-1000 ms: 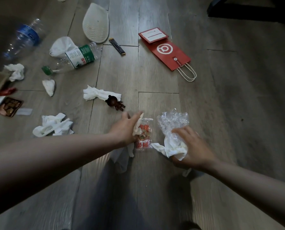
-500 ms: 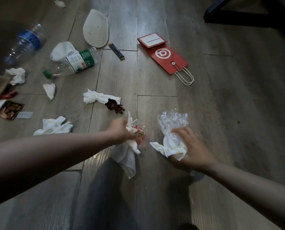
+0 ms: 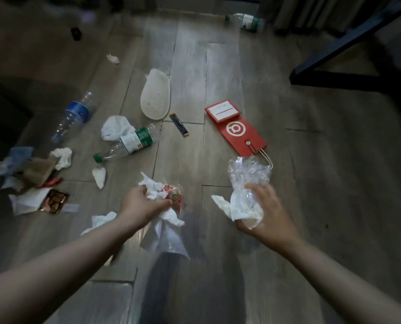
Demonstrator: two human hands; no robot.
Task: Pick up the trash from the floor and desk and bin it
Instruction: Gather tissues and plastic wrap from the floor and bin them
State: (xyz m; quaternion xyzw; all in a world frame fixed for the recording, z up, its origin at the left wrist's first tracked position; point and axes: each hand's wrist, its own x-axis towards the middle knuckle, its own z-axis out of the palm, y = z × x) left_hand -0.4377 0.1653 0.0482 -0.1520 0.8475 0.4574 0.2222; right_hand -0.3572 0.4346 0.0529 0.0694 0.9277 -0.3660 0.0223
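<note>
My left hand (image 3: 141, 204) is shut on a bundle of white tissues (image 3: 158, 232) and a small red snack wrapper (image 3: 173, 195), held above the wood floor. To its right, my right hand (image 3: 262, 213) grips a crumpled clear plastic bag (image 3: 248, 174) together with a white tissue (image 3: 232, 209). More trash lies on the floor beyond: a green-label bottle (image 3: 134, 141), a blue-label bottle (image 3: 75, 113), a red paper bag (image 3: 237, 129), a white crumpled bag (image 3: 116, 127) and several tissue wads (image 3: 62, 156). No bin is in view.
A white slipper sole (image 3: 155, 99) and a dark sachet (image 3: 179, 125) lie mid-floor. A pile of wrappers and paper (image 3: 36, 190) sits at the left. Another bottle (image 3: 248, 22) lies far back. A dark table leg (image 3: 330, 76) stands at the right.
My left hand has lifted the snack wrapper with the tissues off the floor. The view has tilted up, showing more floor. The right hand keeps its hold.
</note>
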